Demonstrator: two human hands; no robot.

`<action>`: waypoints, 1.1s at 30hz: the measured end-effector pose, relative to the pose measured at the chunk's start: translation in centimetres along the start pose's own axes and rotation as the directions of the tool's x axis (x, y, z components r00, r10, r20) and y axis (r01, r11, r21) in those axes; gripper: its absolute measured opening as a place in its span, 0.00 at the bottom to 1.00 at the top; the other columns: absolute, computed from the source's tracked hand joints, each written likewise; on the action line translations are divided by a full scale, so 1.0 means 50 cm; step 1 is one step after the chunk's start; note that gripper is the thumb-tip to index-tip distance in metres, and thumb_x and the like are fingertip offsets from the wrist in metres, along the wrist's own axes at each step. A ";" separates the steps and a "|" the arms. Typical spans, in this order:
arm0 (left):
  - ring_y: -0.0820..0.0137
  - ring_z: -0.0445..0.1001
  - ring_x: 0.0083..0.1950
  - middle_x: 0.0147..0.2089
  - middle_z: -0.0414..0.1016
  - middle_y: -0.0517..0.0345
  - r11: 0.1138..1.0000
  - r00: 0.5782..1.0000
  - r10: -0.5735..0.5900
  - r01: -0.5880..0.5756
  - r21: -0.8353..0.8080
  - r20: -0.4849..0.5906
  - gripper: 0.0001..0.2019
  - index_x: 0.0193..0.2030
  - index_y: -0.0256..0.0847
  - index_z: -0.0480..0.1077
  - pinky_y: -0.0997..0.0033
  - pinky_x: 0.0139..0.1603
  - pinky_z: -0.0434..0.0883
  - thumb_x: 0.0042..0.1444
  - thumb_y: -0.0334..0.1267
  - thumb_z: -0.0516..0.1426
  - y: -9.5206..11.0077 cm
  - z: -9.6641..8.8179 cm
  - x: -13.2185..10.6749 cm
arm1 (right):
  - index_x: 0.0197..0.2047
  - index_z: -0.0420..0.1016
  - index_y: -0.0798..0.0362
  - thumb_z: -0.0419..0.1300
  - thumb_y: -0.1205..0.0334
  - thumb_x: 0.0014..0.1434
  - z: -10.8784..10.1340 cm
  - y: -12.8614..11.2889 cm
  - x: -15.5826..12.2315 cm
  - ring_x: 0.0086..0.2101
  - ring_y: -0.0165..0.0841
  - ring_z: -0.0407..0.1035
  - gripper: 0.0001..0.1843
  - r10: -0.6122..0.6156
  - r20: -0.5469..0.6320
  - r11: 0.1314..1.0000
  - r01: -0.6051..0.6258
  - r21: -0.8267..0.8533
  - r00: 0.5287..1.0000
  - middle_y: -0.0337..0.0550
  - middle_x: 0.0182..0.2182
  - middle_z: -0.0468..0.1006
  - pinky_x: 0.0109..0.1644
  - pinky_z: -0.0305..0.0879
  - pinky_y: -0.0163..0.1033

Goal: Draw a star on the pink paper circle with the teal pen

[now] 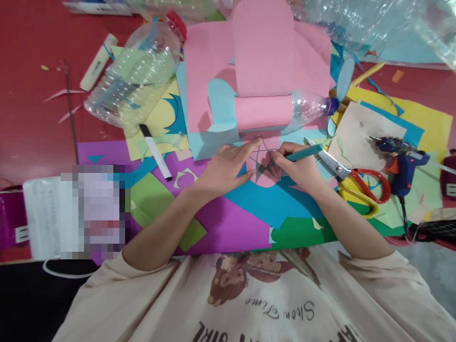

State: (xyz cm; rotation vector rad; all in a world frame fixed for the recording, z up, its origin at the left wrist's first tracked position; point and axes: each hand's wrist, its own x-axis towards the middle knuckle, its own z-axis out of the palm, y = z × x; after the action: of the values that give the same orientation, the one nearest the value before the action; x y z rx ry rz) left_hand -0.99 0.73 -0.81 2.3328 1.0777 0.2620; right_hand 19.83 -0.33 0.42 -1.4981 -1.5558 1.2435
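- Right hand (302, 169) grips the teal marker (305, 152); scissors (340, 170) just beside it could jog a stroke.
- Left hand (224, 169), loosely spread, touches pink paper (263, 181) between both hands; lifting might let it slip.

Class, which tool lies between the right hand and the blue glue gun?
In the head view, the scissors, with red and yellow handles, lie between the right hand and the glue gun, among paper pieces.
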 end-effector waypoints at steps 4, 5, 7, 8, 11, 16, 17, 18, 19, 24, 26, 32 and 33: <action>0.59 0.72 0.58 0.67 0.65 0.46 1.000 1.000 -0.021 0.021 -0.004 0.017 0.30 0.71 0.40 0.52 0.58 0.60 0.64 0.65 0.45 0.52 0.002 -0.002 0.001 | 0.19 0.59 0.51 0.59 0.62 0.59 0.000 0.001 0.000 0.20 0.25 0.60 0.18 -0.003 0.007 0.999 0.004 -0.050 1.000 0.34 0.16 0.66 0.27 0.55 0.36; 0.60 0.72 0.58 0.67 0.65 0.46 1.000 1.000 -0.020 0.020 -0.003 0.014 0.30 0.71 0.40 0.52 0.59 0.60 0.64 0.65 0.45 0.52 0.002 -0.001 0.000 | 0.19 0.60 0.51 0.59 0.63 0.59 0.000 0.001 0.000 0.20 0.25 0.59 0.18 0.001 0.009 0.998 -0.001 -0.057 1.000 0.34 0.16 0.66 0.27 0.55 0.36; 0.59 0.72 0.57 0.67 0.65 0.45 1.000 1.000 -0.014 0.014 0.000 0.002 0.31 0.71 0.38 0.52 0.59 0.60 0.64 0.65 0.45 0.52 0.001 0.000 0.000 | 0.19 0.60 0.51 0.59 0.64 0.58 0.001 0.000 -0.001 0.20 0.26 0.59 0.18 0.006 0.004 0.997 -0.005 -0.072 1.000 0.34 0.16 0.66 0.26 0.54 0.36; 0.59 0.72 0.57 0.67 0.66 0.44 1.000 1.000 -0.010 0.010 0.001 -0.002 0.31 0.71 0.38 0.52 0.59 0.59 0.64 0.65 0.46 0.52 0.000 0.000 0.000 | 0.19 0.60 0.51 0.59 0.64 0.58 0.001 0.000 -0.001 0.20 0.26 0.59 0.18 0.005 -0.001 0.997 -0.005 -0.080 1.000 0.34 0.15 0.66 0.26 0.54 0.36; 0.60 0.73 0.55 0.66 0.67 0.44 1.000 1.000 -0.004 0.004 0.002 -0.002 0.31 0.71 0.36 0.52 0.59 0.60 0.64 0.65 0.46 0.51 -0.001 0.002 -0.001 | 0.19 0.59 0.51 0.59 0.63 0.58 0.002 -0.001 -0.001 0.20 0.26 0.58 0.18 -0.006 -0.005 0.996 0.005 -0.094 1.000 0.34 0.16 0.66 0.26 0.54 0.36; 0.59 0.71 0.57 0.66 0.66 0.45 1.000 1.000 -0.009 0.009 0.004 0.002 0.31 0.71 0.38 0.52 0.58 0.60 0.64 0.64 0.45 0.52 -0.001 0.002 -0.001 | 0.17 0.56 0.51 0.57 0.64 0.56 0.003 -0.003 0.000 0.19 0.25 0.56 0.18 0.028 0.005 0.993 -0.027 -0.115 1.000 0.33 0.14 0.63 0.25 0.53 0.35; 0.59 0.71 0.58 0.67 0.66 0.45 1.000 1.000 -0.008 0.008 0.004 0.002 0.31 0.71 0.38 0.52 0.58 0.60 0.64 0.64 0.45 0.52 -0.001 0.001 -0.002 | 0.17 0.56 0.51 0.57 0.65 0.55 0.003 -0.003 0.000 0.19 0.24 0.55 0.18 0.034 0.010 0.992 -0.032 -0.118 0.999 0.33 0.14 0.62 0.25 0.52 0.35; 0.59 0.71 0.58 0.67 0.66 0.45 1.000 1.000 -0.007 0.007 0.004 0.002 0.31 0.71 0.39 0.52 0.58 0.60 0.64 0.64 0.44 0.53 -0.001 0.001 -0.002 | 0.17 0.55 0.51 0.56 0.65 0.54 0.003 -0.003 0.000 0.19 0.24 0.54 0.18 0.036 0.018 0.992 -0.033 -0.121 0.999 0.33 0.14 0.61 0.26 0.52 0.35; 0.59 0.71 0.58 0.67 0.66 0.46 1.000 1.000 -0.007 0.007 0.005 0.003 0.31 0.71 0.39 0.52 0.58 0.60 0.64 0.64 0.44 0.53 0.000 0.001 -0.002 | 0.17 0.55 0.51 0.56 0.65 0.54 0.003 -0.002 0.000 0.20 0.24 0.54 0.18 0.032 0.025 0.991 -0.028 -0.127 0.999 0.33 0.14 0.61 0.26 0.52 0.35; 0.59 0.70 0.60 0.66 0.67 0.43 1.000 1.000 -0.007 0.007 0.019 0.011 0.31 0.70 0.34 0.52 0.60 0.61 0.63 0.64 0.42 0.53 0.001 -0.001 -0.002 | 0.17 0.55 0.52 0.56 0.66 0.52 0.000 0.001 -0.001 0.21 0.24 0.52 0.16 -0.016 0.051 0.981 0.025 -0.190 0.999 0.33 0.15 0.58 0.27 0.48 0.35; 0.59 0.71 0.60 0.65 0.68 0.43 1.000 1.000 -0.005 0.005 0.021 0.014 0.31 0.70 0.33 0.52 0.60 0.60 0.63 0.64 0.43 0.53 0.001 -0.002 -0.002 | 0.17 0.56 0.52 0.55 0.66 0.52 -0.002 0.002 -0.002 0.21 0.24 0.52 0.15 -0.010 0.072 0.980 0.025 -0.200 0.997 0.33 0.15 0.59 0.26 0.47 0.36; 0.59 0.71 0.59 0.65 0.67 0.44 1.000 1.000 -0.010 0.010 0.009 0.011 0.30 0.71 0.36 0.52 0.59 0.60 0.64 0.65 0.43 0.52 0.001 0.000 -0.002 | 0.18 0.61 0.53 0.55 0.65 0.52 -0.007 0.003 -0.004 0.22 0.25 0.53 0.13 -0.009 0.127 0.981 0.034 -0.193 0.992 0.35 0.16 0.63 0.27 0.49 0.37; 0.59 0.71 0.59 0.65 0.67 0.44 1.000 1.000 -0.008 0.008 0.008 0.006 0.30 0.71 0.36 0.52 0.59 0.60 0.64 0.64 0.43 0.52 0.000 0.001 -0.002 | 0.18 0.61 0.53 0.55 0.65 0.52 -0.007 0.004 -0.005 0.22 0.25 0.54 0.13 -0.008 0.129 0.981 0.032 -0.190 0.992 0.35 0.16 0.63 0.27 0.50 0.37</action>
State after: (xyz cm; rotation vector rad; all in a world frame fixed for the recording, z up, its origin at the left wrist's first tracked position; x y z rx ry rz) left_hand -1.05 0.64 -0.83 2.3340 1.0865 0.2478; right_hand 20.26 -0.50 0.40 -1.5428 -1.8146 1.2271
